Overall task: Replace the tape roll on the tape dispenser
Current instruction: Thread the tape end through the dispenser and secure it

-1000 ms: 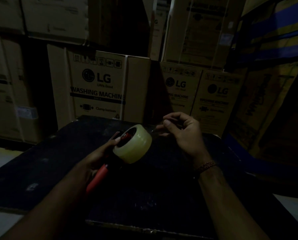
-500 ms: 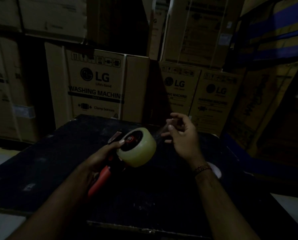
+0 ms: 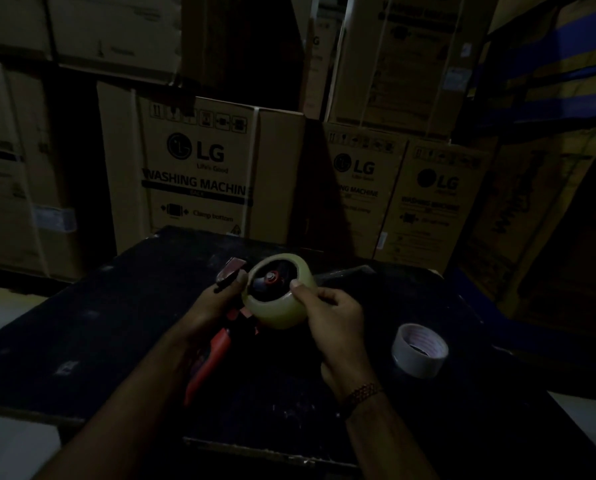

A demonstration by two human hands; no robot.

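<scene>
A thick yellowish tape roll (image 3: 278,312) sits on the hub of a red-handled tape dispenser (image 3: 210,360), held above a dark table (image 3: 116,327). My left hand (image 3: 217,306) grips the dispenser near its head, the thumb touching the roll's left rim. On the roll's right side my right hand (image 3: 334,327) is closed, thumb on the rim. A strip of clear tape (image 3: 341,273) trails off behind the roll to the right. A near-empty white roll core (image 3: 419,349) lies on the table to the right.
Stacked cardboard washing-machine boxes (image 3: 199,171) stand close behind the table and on both sides. A blue-striped box stack (image 3: 566,64) rises at the right. The scene is very dim.
My right hand has let go of the tape end and dropped onto the roll's right side. The roll now faces me more. The white core has come into view.
</scene>
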